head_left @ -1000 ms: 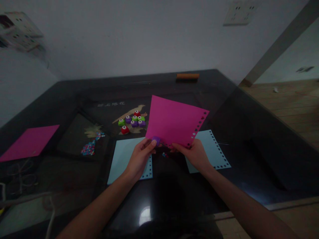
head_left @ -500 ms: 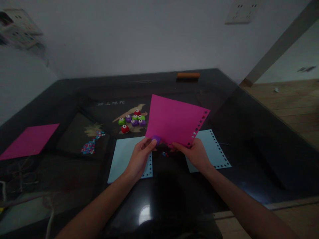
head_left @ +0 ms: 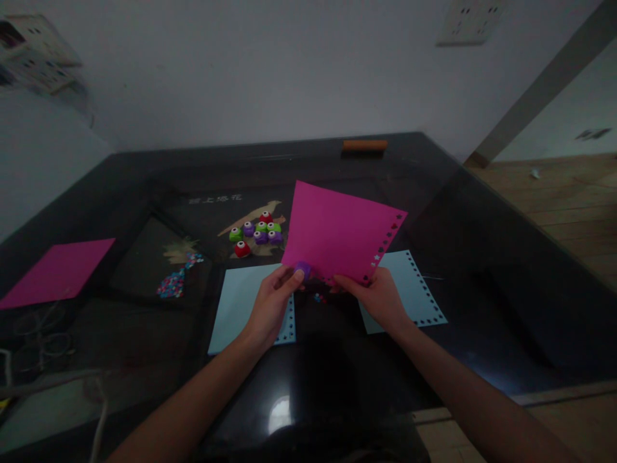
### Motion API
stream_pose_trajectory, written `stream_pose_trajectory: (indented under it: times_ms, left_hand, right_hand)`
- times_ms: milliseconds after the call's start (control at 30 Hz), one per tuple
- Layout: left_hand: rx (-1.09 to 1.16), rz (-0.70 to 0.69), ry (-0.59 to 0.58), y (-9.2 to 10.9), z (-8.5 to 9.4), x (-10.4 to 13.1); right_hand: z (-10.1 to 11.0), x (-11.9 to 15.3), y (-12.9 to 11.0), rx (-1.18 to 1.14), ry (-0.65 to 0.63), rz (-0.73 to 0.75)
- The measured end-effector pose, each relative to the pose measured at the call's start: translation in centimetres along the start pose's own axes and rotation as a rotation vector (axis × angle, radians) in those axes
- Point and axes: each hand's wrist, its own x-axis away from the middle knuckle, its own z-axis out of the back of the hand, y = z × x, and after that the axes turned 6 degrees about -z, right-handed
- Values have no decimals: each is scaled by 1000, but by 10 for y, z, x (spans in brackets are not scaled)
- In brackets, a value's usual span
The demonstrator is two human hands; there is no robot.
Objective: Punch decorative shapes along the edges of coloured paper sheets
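My left hand [head_left: 274, 297] is closed round a purple craft punch [head_left: 303, 270], thumb on top, at the lower left corner of a pink sheet of paper [head_left: 340, 235]. The sheet is held up off the table, and punched holes run along its right edge. My right hand [head_left: 378, 296] pinches the sheet's bottom edge between thumb and fingers. Below it, a few punched paper bits [head_left: 319, 298] lie on the tabletop. Under my left forearm and hand lies a light blue sheet [head_left: 236, 302] with punched edges; another light blue sheet [head_left: 405, 283] lies partly beneath my right hand.
Several red, green and purple punches [head_left: 260, 233] stand behind my left hand. Further left are a pile of coloured paper bits [head_left: 172, 284] and a second pink sheet [head_left: 60, 270]. A brown roll [head_left: 365, 146] rests at the black table's [head_left: 332, 373] back edge. Cables [head_left: 99, 411] lie at the left.
Hardly anything differs. The pink sheet has shifted very slightly at its upper edge; both hands keep their places and their grips.
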Motion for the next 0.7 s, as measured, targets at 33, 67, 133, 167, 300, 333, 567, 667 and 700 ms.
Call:
stream_pose_trajectory:
  times_ms: [33,67,133,167,300,333,567,667,700]
  left_hand:
    - [4,-2,-2,0,0,0]
    - [5,-4,-3,0,-1,0]
    - [2,-8,-3,1,-1,1]
    - [-3,-10,-1,2,-2,1]
    - [-17,-12,5,3,-2,1]
    - [-17,-15,4,3,-2,1]
    - [11,-33,-3,0,-1,2]
    - [11,-42,4,0,-2,2]
    - [10,-44,5,1,-2,2]
  right_hand:
    - [0,0,0,2,2,-1]
    - [0,0,-1,3,3,-2]
    - [0,0,-1,3,-1,-5]
    - [0,0,-1,1,0,-7]
    - [-1,0,0,-7,7,-4]
    - [-1,0,0,-7,6,-1]
    - [-1,-1,1,-57,-6,-8]
    - [-2,-1,1,-70,-7,-6]
    - [-2,-1,0,-63,-4,-1]
